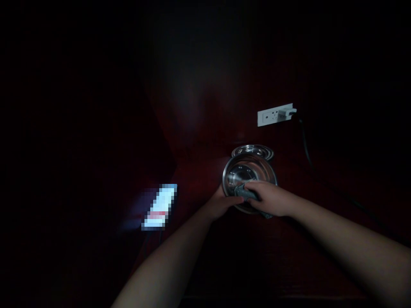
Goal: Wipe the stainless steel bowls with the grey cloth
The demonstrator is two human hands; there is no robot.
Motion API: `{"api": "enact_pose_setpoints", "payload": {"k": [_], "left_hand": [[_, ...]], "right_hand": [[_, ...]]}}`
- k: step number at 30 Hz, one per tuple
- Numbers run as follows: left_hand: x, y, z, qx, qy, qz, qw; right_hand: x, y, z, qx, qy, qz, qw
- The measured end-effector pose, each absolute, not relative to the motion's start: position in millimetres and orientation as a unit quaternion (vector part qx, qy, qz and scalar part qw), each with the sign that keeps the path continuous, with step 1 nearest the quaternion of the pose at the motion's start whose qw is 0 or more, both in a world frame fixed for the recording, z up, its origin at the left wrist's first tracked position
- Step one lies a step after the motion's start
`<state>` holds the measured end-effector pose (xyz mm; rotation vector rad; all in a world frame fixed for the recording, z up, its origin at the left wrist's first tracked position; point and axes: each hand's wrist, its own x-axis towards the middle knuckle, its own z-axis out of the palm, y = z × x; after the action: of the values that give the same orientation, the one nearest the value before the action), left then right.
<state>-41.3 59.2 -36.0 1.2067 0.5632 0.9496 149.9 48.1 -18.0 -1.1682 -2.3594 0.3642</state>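
Left hand (221, 204) grips steel bowl (247, 171) rim; right hand (269, 199) presses cloth (245, 192) inside. Socket (275, 114) behind, very dark.

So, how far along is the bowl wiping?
Done: nothing clearly; it's too dim to tell clean from dirty. In hand: the left hand grips the bowl at its rim, and the right hand presses a cloth inside it. Left: perhaps the steel dish behind, untouched.
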Motion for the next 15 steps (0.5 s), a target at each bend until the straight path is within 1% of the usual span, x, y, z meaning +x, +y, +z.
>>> {"api": "enact_pose_setpoints", "payload": {"k": [4,7,10,15], "left_hand": [[-41.4,60.9,-37.7,0.533,0.245,0.438,0.681],[-41.2,61.6,-38.3,0.527,0.243,0.438,0.687],[-40.9,60.5,-37.9,0.517,0.242,0.437,0.695],[-40.7,57.1,-35.7,0.512,0.249,0.443,0.693]], "right_hand": [[150.5,48.8,-19.1,-0.457,-0.847,0.107,0.25],[150.7,48.5,-18.2,-0.468,-0.842,0.114,0.244],[150.3,47.0,-16.2,-0.455,-0.84,0.162,0.246],[149.2,44.7,-15.7,-0.394,-0.851,0.242,0.248]]}}
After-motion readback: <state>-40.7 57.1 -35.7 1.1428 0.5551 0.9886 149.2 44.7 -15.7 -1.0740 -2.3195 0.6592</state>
